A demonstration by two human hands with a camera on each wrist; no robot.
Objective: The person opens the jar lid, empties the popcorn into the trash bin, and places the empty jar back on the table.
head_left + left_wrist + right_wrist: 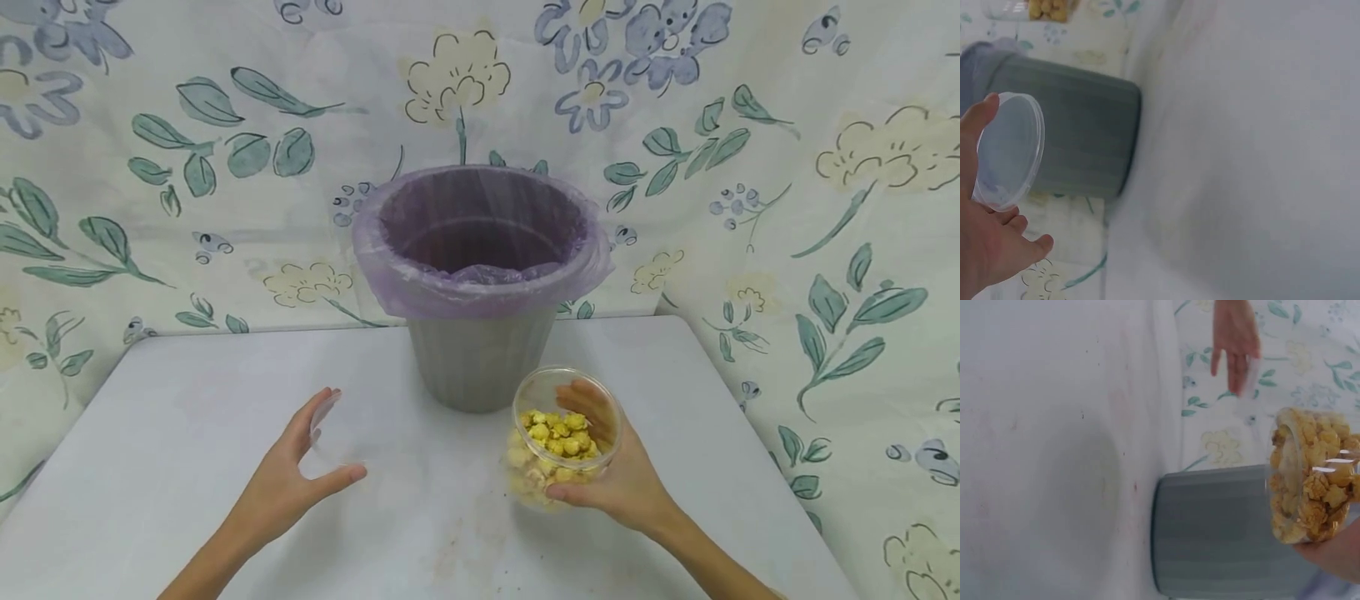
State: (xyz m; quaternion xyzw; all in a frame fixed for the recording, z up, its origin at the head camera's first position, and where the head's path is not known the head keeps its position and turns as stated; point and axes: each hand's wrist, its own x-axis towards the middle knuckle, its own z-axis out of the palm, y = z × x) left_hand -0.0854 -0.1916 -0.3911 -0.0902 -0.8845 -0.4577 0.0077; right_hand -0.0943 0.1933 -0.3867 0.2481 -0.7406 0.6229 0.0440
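Clear plastic makes up the jar [1315,475], and yellow popcorn [562,433] shows through its wall, lumpy and packed close together, with a few browner pieces near the base. In the head view its round rim tips toward the camera, and the popcorn inside sits below that rim. The right hand [626,475] holds the jar around its side, thumb at the near side and fingers behind, with the base well apart from the table [292,367]. Spread fairly wide, the left hand [281,475] grips a thin, translucent lid [1010,153] by its edge.

Jar and lid are well apart, with white tabletop showing between the two hands. Just beyond the jar stands a grey bin [483,358], near the table's far edge; a purple liner [483,292] folds over its rim, and its wide mouth faces up. Tabletop stretches left of the bin, and a narrower strip runs from the jar to the right edge. Small reddish marks [446,554] dot the near middle. Floral cloth [225,217] rises behind the far edge.
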